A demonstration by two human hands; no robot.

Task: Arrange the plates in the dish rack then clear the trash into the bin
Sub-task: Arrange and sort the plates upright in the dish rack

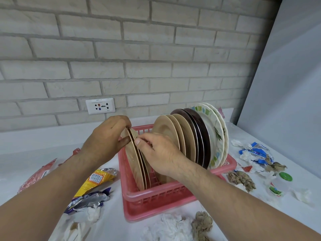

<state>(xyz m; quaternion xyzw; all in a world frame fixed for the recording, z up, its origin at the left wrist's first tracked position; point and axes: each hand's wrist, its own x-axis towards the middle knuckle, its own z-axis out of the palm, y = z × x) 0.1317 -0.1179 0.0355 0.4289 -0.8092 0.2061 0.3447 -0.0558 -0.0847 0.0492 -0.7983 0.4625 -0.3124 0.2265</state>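
Tissues [166, 226] and wrappers [97, 179] surround rack [156, 202] holding plates [137, 171].

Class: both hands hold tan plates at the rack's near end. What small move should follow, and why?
Probably release them: the left hand and right hand pinch the rims of tan plates that seem to stand on edge in the pink dish rack, and wrappers litter the counter.

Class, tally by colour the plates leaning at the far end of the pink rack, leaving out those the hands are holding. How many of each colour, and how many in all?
Beige plates: 3
Dark brown plates: 2
White patterned plates: 2
Total: 7
Not counted: held plates, gripped by the left hand and right hand.
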